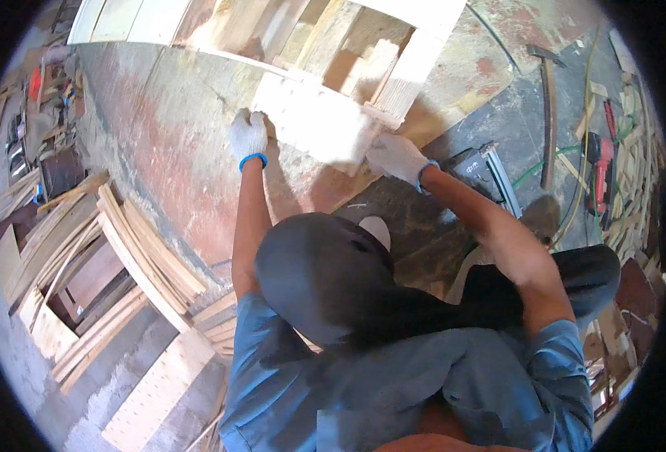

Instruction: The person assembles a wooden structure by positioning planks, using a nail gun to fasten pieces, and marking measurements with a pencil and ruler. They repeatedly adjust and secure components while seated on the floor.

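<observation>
A pale rectangular board, washed out by bright light, lies tilted against the near side of a slatted wooden frame. At its left edge is my left hand, in a white knit glove with a blue cuff, its fingers curled together against the edge. My right hand, gloved the same way, closes on the board's near right corner. Both thumbs are hard to make out in the glare. Under the board, a worn brown and grey sheet covers the floor.
To the right lie a hammer, a nail gun and a red power tool, with hoses between them. Stacked wood strips and a light plank lie at left. More scrap wood lines the far right.
</observation>
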A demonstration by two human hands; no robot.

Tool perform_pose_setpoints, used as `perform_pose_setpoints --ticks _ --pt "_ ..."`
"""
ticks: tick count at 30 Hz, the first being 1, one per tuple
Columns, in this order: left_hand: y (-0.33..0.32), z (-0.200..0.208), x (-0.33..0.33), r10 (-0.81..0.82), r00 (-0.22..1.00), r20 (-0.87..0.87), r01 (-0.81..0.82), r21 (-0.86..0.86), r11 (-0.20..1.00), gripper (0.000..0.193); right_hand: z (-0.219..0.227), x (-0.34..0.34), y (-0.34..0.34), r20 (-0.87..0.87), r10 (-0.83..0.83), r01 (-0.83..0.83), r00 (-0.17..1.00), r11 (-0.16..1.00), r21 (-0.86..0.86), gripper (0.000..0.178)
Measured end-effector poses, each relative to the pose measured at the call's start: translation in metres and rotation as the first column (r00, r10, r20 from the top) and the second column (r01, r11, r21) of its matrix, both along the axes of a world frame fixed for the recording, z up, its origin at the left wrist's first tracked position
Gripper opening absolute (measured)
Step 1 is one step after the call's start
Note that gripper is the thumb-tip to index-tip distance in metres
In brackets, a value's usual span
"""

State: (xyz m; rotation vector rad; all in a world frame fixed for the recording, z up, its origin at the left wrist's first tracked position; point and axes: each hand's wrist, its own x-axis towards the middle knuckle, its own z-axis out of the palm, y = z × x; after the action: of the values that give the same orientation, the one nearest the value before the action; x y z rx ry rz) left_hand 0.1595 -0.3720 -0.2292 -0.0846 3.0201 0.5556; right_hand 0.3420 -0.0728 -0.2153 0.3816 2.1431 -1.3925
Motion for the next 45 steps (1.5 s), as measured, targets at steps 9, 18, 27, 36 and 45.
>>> perform_pose_setpoints --ticks 9,18,27,36,45 --pt "-0.089 0.002 0.059 0.287 0.859 0.424 -0.493 0.534 0.687 0.015 0.006 0.034 -0.018 0.405 -0.337 0.492 0.85 0.785 -0.377 0.025" --pt "-0.06 0.164 0.085 0.071 0.943 0.326 -0.323 0.945 -0.048 0.026 0.165 0.024 -0.007 -0.059 -0.151 0.133 0.987 0.963 -0.235 0.034" --pt "0.036 0.209 -0.03 -0.032 0.994 0.102 -0.093 0.976 0.198 0.044 0.24 -0.026 0.058 0.058 -0.482 0.477 0.874 0.831 -0.287 0.028" --pt "0.065 0.171 -0.036 0.029 0.959 0.28 -0.278 0.958 -0.075 0.03 0.22 -0.051 0.079 0.007 -0.433 0.431 0.902 0.897 -0.092 0.038" --pt "0.07 0.17 -0.028 0.041 0.945 0.324 -0.327 0.938 0.118 0.026 0.22 -0.051 0.067 -0.047 -0.38 0.382 0.924 0.923 0.048 0.048"
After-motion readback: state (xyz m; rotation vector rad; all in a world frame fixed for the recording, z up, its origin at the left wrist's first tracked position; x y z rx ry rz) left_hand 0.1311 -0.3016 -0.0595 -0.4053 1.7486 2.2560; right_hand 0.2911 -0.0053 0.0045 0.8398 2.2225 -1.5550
